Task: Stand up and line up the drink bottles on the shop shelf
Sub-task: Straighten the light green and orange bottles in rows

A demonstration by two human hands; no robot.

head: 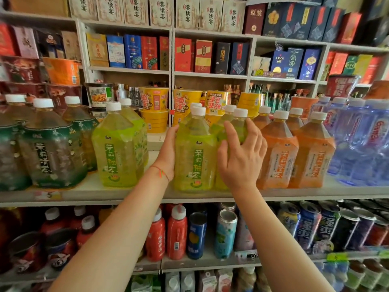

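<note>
My left hand (168, 152) lies flat against the left side of the yellow-green tea bottle (194, 152) at the front of the shelf (126, 193), fingers straight and pointing up along its shoulder, the palm pressing the plastic rather than wrapping round it. A thin red string bracelet (161, 171) sits on that wrist. My right hand (242, 152) is spread wide on the other side, fingers fanned and relaxed, fingertips (230, 128) touching the second yellow-green bottle (237, 127) that stands just behind and to the right of the front one; it covers part of that bottle's label, and I cannot tell whether the palm touches the plastic. So the front bottle stands upright between my two hands, white cap on, its green-lettered label facing me. To the left, across a bare gap of shelf, another pair of yellow-green bottles (117, 148) stands upright, and further left are the dark green tea bottles (52, 148). To the right, just beside my right hand, the orange tea bottles (294, 152) stand in two rows, and beyond them are the clear blue water bottles (362, 142). Behind the drinks, further back on the shelf, stacked yellow instant noodle cups (154, 106) stand in view. On the shelf below, nearer to me, stand red bottles (176, 232) and drink cans (226, 234). Boxed liquor (143, 52) fills the high shelves at the far back.
</note>
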